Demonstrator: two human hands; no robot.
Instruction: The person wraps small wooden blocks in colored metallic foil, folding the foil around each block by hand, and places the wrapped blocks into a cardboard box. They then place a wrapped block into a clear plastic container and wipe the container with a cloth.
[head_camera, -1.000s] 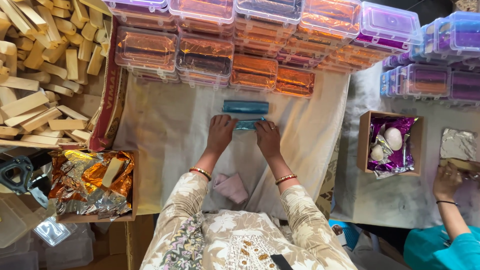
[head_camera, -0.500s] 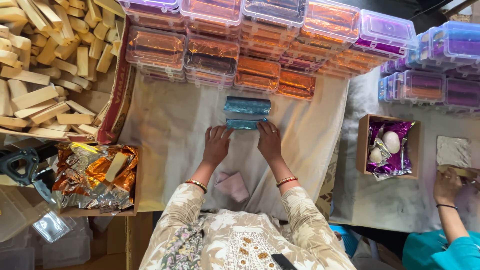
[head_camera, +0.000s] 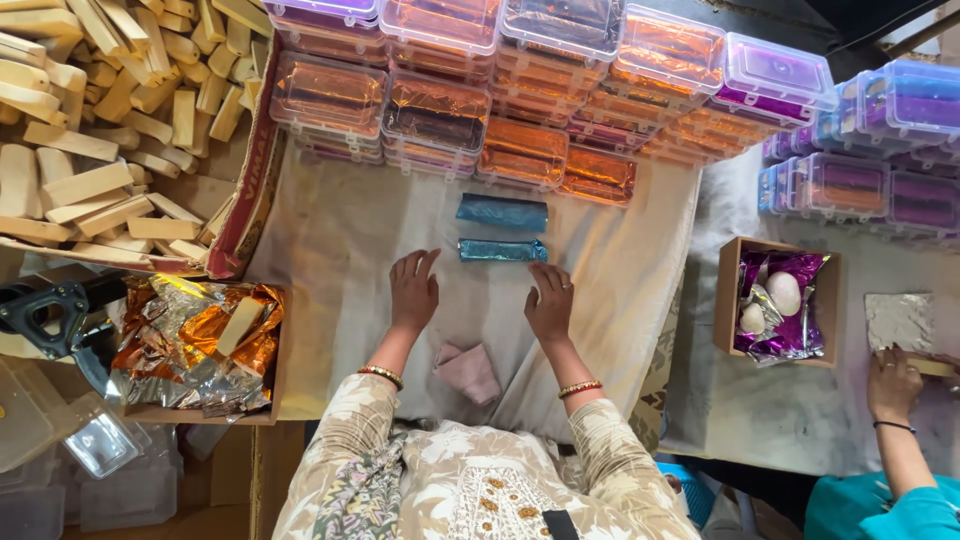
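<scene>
**Cloth-covered worktop with two blue bars and two flat hands**

Pale cloth (head_camera: 340, 240) covers the worktop. On it lie two bars wrapped in shiny blue foil. The near blue bar (head_camera: 502, 250) lies just past the person's fingertips. The far blue bar (head_camera: 502, 212) lies right behind it, close to it but with a thin strip of cloth between them.

The left hand (head_camera: 413, 290) lies flat on the cloth with its fingers spread, near the left end of the near blue bar. The right hand (head_camera: 551, 305) also lies flat with fingers spread, just below the right end of that bar. Both hands hold nothing.

A small pink cloth (head_camera: 468, 370) lies between the two arms.

Behind the bars stand stacks of clear boxes (head_camera: 440, 110) with orange foil inside. On the left is a pile of wooden blocks (head_camera: 110, 130). Below it, a cardboard tray (head_camera: 200, 345) holds crumpled orange and silver foil.

On the right, a small box (head_camera: 778, 300) holds purple foil. Another person's hand (head_camera: 893, 382) rests by a silver sheet (head_camera: 900, 320).
</scene>
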